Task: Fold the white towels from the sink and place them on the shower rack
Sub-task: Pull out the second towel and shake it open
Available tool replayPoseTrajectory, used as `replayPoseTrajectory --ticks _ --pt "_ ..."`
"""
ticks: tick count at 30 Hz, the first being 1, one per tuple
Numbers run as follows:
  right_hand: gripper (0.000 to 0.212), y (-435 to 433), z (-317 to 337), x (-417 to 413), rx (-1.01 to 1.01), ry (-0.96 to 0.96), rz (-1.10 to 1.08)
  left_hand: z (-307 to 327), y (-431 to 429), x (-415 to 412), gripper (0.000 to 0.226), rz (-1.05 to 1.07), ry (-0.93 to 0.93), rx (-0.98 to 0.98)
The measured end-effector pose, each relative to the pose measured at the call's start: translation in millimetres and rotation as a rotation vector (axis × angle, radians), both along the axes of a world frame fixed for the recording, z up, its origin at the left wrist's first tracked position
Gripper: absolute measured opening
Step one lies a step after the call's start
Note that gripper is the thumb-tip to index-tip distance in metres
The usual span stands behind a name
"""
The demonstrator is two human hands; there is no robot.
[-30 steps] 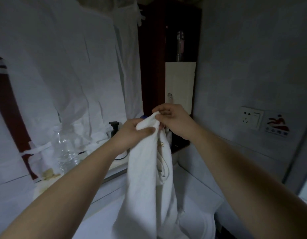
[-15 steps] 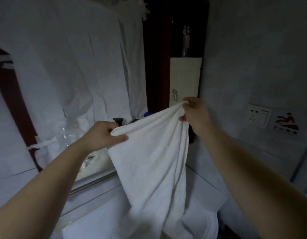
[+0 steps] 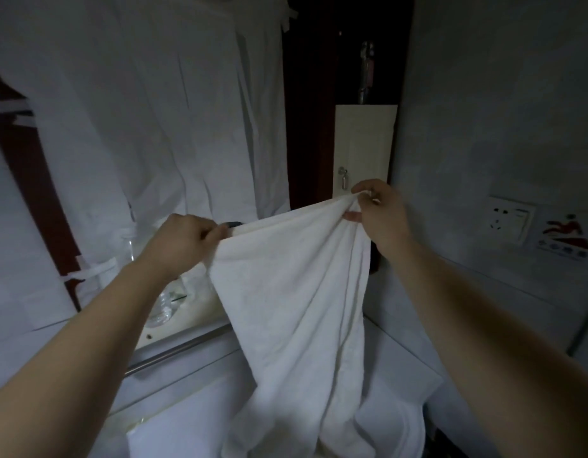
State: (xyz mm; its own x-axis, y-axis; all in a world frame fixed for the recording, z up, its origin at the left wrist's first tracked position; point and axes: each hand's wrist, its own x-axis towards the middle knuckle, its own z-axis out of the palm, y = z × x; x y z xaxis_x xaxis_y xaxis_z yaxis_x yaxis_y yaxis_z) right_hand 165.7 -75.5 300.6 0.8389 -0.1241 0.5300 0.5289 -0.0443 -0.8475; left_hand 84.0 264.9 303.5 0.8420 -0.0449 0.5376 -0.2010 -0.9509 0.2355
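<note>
A white towel (image 3: pixel 296 312) hangs spread out in front of me, its lower end reaching down toward the white sink area (image 3: pixel 398 378) at the bottom. My left hand (image 3: pixel 183 242) grips the towel's upper left corner. My right hand (image 3: pixel 378 216) pinches the upper right corner, held slightly higher. The top edge runs stretched between both hands. More white cloth (image 3: pixel 395 428) lies bunched below the towel. The shower rack is not in view.
White sheeting (image 3: pixel 137 127) covers the wall behind. A clear plastic bottle (image 3: pixel 164 305) stands on a ledge with a metal rail (image 3: pixel 180 348) under it. A dark wooden cabinet with a pale door (image 3: pixel 362 150) sits ahead. A wall socket (image 3: pixel 509 223) is on the right wall.
My hands have drawn apart from a bunched grip, spreading the towel wide. Since half a second ago they moved a little further apart, pulling the top edge tighter.
</note>
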Motion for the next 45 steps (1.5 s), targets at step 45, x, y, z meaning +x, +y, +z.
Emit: replayPoseTrajectory --ticks 45 --pt "0.026 -13 33 1 0.056 0.004 -0.227 16 -20 -3 0.023 0.055 -0.296 -0.255"
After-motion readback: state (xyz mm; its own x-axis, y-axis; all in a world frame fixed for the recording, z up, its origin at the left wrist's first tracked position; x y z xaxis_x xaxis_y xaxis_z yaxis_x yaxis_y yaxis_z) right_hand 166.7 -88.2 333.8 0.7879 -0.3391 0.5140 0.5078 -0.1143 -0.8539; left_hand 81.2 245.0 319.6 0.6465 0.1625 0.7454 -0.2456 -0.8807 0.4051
